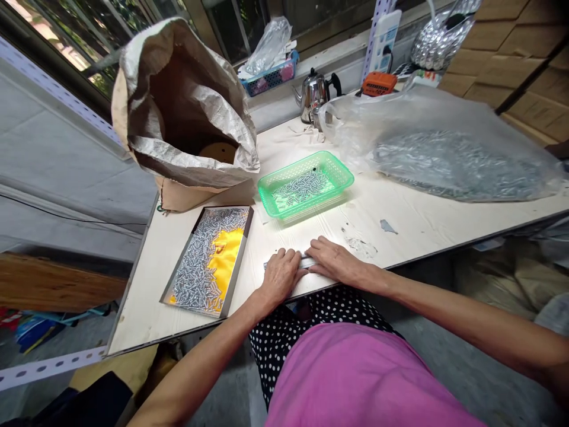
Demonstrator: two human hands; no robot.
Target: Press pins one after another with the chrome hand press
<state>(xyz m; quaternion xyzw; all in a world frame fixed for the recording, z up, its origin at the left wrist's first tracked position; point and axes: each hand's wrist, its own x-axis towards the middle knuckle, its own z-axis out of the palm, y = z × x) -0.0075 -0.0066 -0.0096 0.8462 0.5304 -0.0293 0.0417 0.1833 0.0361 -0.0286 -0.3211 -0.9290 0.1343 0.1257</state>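
Observation:
My left hand (281, 274) and my right hand (332, 260) are close together at the table's front edge. Both have their fingers closed on a slim grey metal strip (306, 262), which lies roughly crosswise. Most of the strip is hidden under the fingers; a short piece shows between the hands and a tip at the left. Beyond them stands a green plastic basket (311, 204) with many small silver metal pins (302, 185) in it. Left of my left hand, a shallow metal-edged tray (237, 261) holds more such pins over a yellow bottom.
A large open woven sack (186, 172) stands at the back left. To the right lies a clear plastic bag (444, 160) full of small metal parts. A steel kettle (313, 98), an orange box (379, 84) and a blue basket (271, 77) are at the back. Cardboard cartons (511, 53) rise behind.

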